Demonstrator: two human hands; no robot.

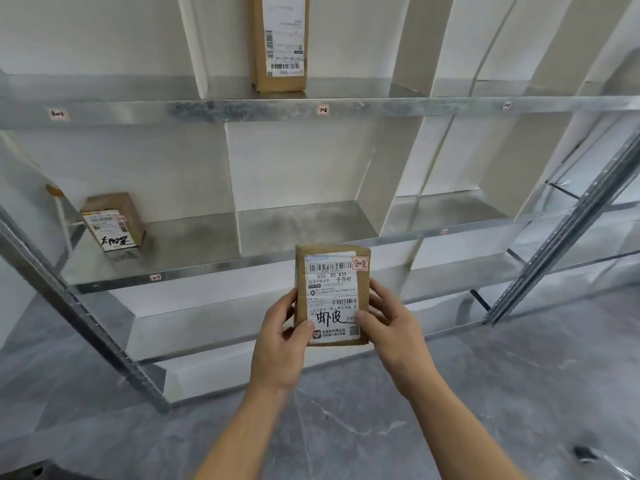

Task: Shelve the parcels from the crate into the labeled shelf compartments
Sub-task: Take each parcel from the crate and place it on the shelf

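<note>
I hold a small brown cardboard parcel upright in front of the metal shelf. Its white shipping label faces me, with a pink tag marked 2-2 at the top right corner. My left hand grips its lower left edge and my right hand grips its lower right edge. The parcel hangs just below the front lip of the middle shelf board, in front of the middle compartment. The crate is out of view.
A tall brown parcel stands in the upper compartment above the 1-2 tag. A small box sits in the middle-left compartment above the 2-1 tag. White dividers split the shelves. Slanted metal uprights flank the rack; grey marble floor lies below.
</note>
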